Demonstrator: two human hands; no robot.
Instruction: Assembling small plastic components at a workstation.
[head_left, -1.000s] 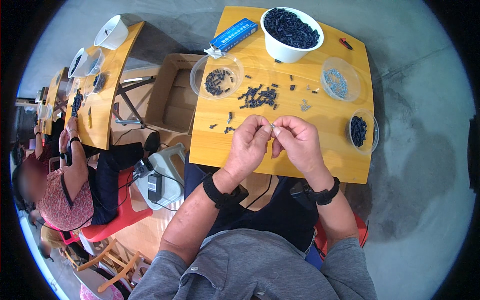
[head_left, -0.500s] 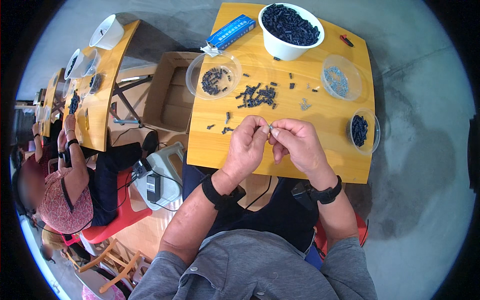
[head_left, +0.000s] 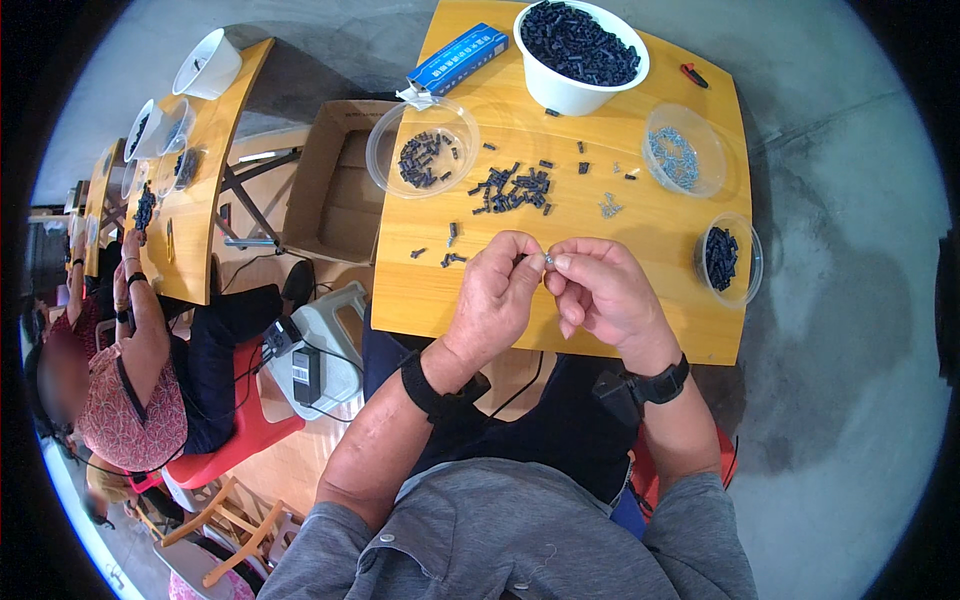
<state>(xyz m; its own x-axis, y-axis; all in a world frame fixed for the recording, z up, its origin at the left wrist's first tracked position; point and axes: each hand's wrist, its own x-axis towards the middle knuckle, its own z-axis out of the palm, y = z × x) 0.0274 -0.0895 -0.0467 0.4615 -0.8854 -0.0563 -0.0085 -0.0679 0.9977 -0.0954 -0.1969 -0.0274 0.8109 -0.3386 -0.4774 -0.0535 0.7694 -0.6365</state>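
Note:
My left hand [head_left: 494,297] and my right hand [head_left: 612,298] meet fingertip to fingertip above the near half of the wooden table [head_left: 670,310]. Between the fingertips shows a small silvery screw [head_left: 548,260], pinched by my right thumb and forefinger. My left thumb and forefinger are pressed together too; what they hold is hidden. Beyond my hands lies a pile of short black plastic pieces [head_left: 512,190]. A few loose silvery screws [head_left: 610,206] lie to its right. Several black pieces with screws in them [head_left: 452,260] rest left of my left hand.
A white bucket [head_left: 545,85] of black pieces stands at the back beside a blue box [head_left: 458,60]. Clear tubs hold black pieces [head_left: 425,160], silvery screws [head_left: 672,158] and more black pieces [head_left: 720,258]. A red-and-black tool [head_left: 693,75] lies far right. Another person [head_left: 135,400] works at the left table.
My hands stay together and shift very slightly right. My right fingers spread a little below the pinch, and the silvery screw shows more plainly. The things on the table have not moved.

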